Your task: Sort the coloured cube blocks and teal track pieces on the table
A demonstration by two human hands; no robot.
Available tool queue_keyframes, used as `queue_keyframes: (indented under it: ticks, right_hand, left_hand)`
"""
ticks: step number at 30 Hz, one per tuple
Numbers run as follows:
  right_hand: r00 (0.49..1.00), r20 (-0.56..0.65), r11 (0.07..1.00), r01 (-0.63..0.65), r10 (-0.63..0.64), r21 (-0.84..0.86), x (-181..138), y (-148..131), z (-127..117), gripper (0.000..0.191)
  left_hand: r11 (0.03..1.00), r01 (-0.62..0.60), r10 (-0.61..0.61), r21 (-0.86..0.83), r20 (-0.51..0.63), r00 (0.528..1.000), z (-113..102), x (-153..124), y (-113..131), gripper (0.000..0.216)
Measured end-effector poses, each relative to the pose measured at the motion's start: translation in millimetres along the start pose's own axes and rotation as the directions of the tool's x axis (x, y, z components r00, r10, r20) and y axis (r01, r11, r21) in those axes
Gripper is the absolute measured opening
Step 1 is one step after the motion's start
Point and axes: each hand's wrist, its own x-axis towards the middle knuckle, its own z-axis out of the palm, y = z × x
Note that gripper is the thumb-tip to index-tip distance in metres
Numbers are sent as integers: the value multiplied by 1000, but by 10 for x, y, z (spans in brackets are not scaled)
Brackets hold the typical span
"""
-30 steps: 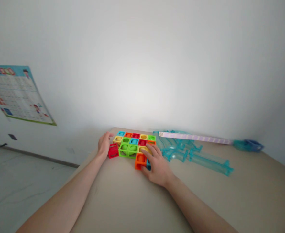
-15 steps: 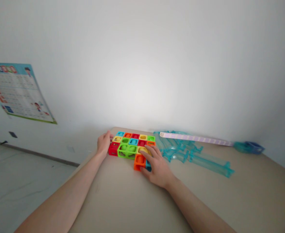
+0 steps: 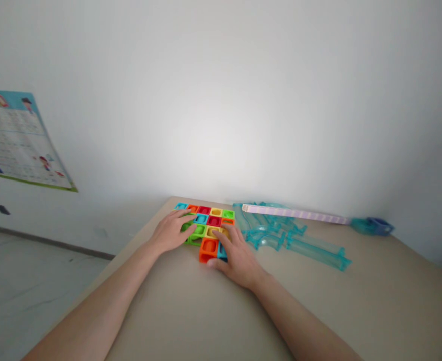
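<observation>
A flat block of joined coloured hollow cubes (image 3: 209, 220) lies on the beige table (image 3: 213, 311), in red, orange, yellow, green and blue. My left hand (image 3: 171, 230) lies palm down over the block's left part, fingers stretched across the green cubes. My right hand (image 3: 236, 255) rests on the block's near right corner, fingers spread over a yellow cube, beside an orange cube (image 3: 208, 248) at the front. A blue cube shows partly under its fingers.
Clear teal track tubes (image 3: 299, 240) lie to the right of the block. A long pale lilac strip (image 3: 296, 214) runs along the wall behind them, ending at a blue piece (image 3: 375, 225). A poster (image 3: 13, 143) hangs on the left wall. The table edge drops off at the left.
The red cube was pushed in against the block's left side. My left hand then moved from the block's left edge onto its top. The right hand stayed put.
</observation>
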Motion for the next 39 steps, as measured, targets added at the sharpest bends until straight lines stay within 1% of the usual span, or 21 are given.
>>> queue_keyframes:
  ticks: [3, 5, 7, 8, 10, 12, 13, 15, 19, 22, 24, 26, 28, 30, 31, 32, 33, 34, 35, 37, 39]
  right_hand:
    - [1000, -13, 1000, -9, 9, -4, -14, -43, -55, 63]
    - [999, -33, 1000, -23, 23, 8, -26, -51, -101, 56]
    - [998, -58, 999, -34, 36, 29, -40, -40, -154, 48]
    - [997, -67, 999, -32, 35, 43, -48, -32, -180, 46]
    - [997, -72, 997, -12, 17, 74, -64, -15, -221, 42]
    - [998, -61, 995, 6, 1, 103, -79, -11, -237, 41]
    - [999, -52, 993, 8, -2, 114, -84, -14, -233, 41]
    - [999, -40, 991, 4, 2, 135, -87, -28, -211, 42]
    - [1000, -23, 983, 25, -21, 181, -75, -47, -170, 44]
    - [999, -20, 978, 32, -29, 205, -75, -36, -173, 44]
    - [1000, -12, 977, 29, -27, 214, -82, -35, -172, 45]
    - [1000, -29, 979, -2, 8, 202, -89, -55, -150, 44]
    - [991, -100, 983, -73, 91, 168, -88, -98, -104, 39]
    - [961, -207, 980, -161, 183, 117, -74, -149, -46, 34]
    - [941, -257, 975, -204, 221, 93, -62, -171, -18, 33]
    - [922, -293, 968, -239, 252, 78, -48, -188, 7, 32]
    - [907, -314, 960, -268, 279, 80, -34, -198, 27, 33]
    - [897, -321, 953, -287, 304, 101, -21, -200, 41, 32]
    - [891, -317, 945, -294, 324, 141, -11, -195, 48, 32]
    - [892, -304, 934, -270, 334, 235, -4, -165, 44, 30]
    - [888, -317, 923, -238, 333, 302, -10, -121, 28, 29]
  left_hand:
    - [999, -23, 22, -35, -28, 999, -33, 4, -30, 34]
    - [993, -8, 3, -121, -45, 999, -81, -6, -69, 28]
    - [946, 109, -143, -306, -90, 986, -135, -18, -143, 24]
    - [877, 195, -273, -439, -123, 954, -158, -19, -192, 25]
    - [619, 290, -562, -729, -154, 812, -179, -4, -301, 26]
    - [348, 246, -731, -905, -97, 676, -157, 33, -388, 25]
    - [285, 238, -749, -928, -61, 660, -129, 57, -410, 25]
    - [227, 261, -732, -938, 13, 681, -55, 99, -404, 30]
    - [179, 314, -636, -932, 134, 760, 58, 118, -261, 34]
    - [131, 354, -588, -926, 215, 780, 67, 105, -190, 41]
    - [189, 367, -589, -911, 193, 785, 49, 115, -209, 44]
    - [329, 353, -619, -876, 82, 781, 10, 132, -267, 42]
    - [458, 332, -648, -824, -55, 759, -57, 132, -312, 34]
    - [565, 316, -649, -762, -175, 740, -143, 93, -278, 26]
    - [735, 279, -554, -617, -310, 773, -183, 59, -216, 23]
    - [854, 222, -419, -471, -368, 830, -214, 17, -121, 22]
    - [921, 137, -272, -365, -351, 896, -232, -28, 1, 22]
    - [954, 23, -111, -298, -283, 953, -233, -73, 143, 25]
    - [964, -87, 44, -253, -167, 985, -218, -112, 291, 34]
    - [958, -224, 236, -178, 45, 971, -148, -160, 557, 63]
    - [957, -276, 287, -91, 155, 945, -62, -165, 706, 73]
